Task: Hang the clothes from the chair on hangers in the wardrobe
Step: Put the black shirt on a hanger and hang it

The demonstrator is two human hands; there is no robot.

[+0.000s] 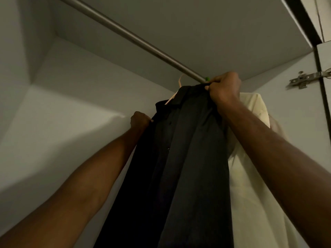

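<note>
Wardrobe interior, rail (136,40) overhead: below it our right hand (223,90) grips the black shirt (182,149) collar; our left hand (140,120) pinches its shoulder; cream shirt (250,167) beside.

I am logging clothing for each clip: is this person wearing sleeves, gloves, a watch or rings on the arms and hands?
Nothing worn shows. Both forearms are bare from the bottom edge of the frame up to the wrists. The left hand and right hand have no gloves, and no watch, bracelet or ring is visible. The light is dim, so small jewellery on the fingers could be missed.
</note>
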